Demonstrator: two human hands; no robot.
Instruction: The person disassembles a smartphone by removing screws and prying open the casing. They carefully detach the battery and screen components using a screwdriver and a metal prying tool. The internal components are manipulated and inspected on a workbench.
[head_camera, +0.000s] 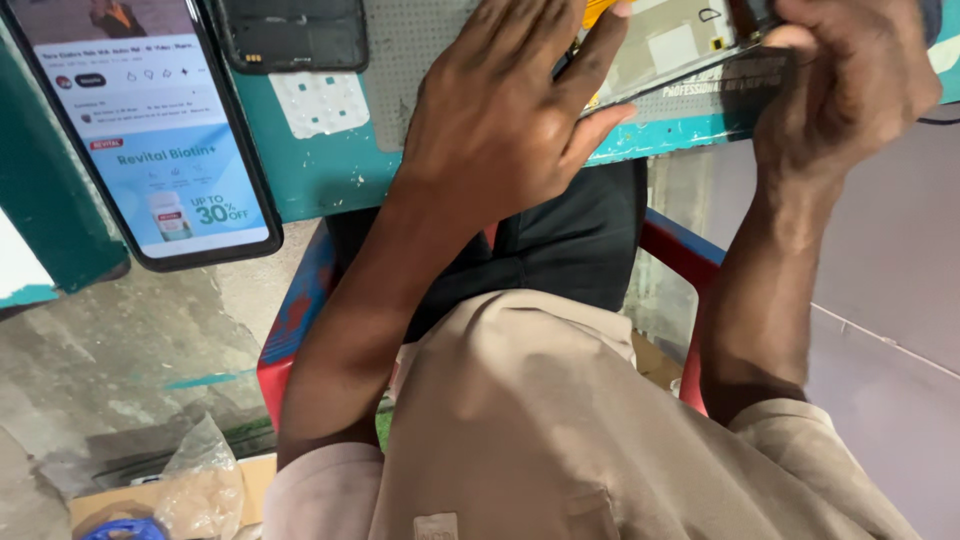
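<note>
Head view, looking steeply down over the person's chest to the edge of a teal table (330, 185) that runs across the top of the frame. The left hand (510, 100), upper centre, lies palm down with fingers spread flat on an opened device (670, 45), a thin pale panel with a dark rim and an orange strip showing beside the fingertips; the hand presses on it and does not close around it. The right hand (850, 85), upper right, is curled, thumb and fingers pinched on the right end of the same device at the table edge. The device thus sits at the top right of the frame, partly over a grey perforated mat (400, 50) and above a dark strip (720, 95) that lies along the table edge.

At upper left a lit phone (150, 130) leans at a slant, its screen showing a page with a blue panel. Just right of it, at the top, lies a dark phone shell (295, 35) with its inner side up. Below the table, a red and blue chair (290, 340) frames the person's dark trousers (570, 250) and beige shirt (560, 430). At lower left, a crumpled clear bag (200, 480) rests on a cardboard box (255, 480) on the concrete floor (100, 370).
</note>
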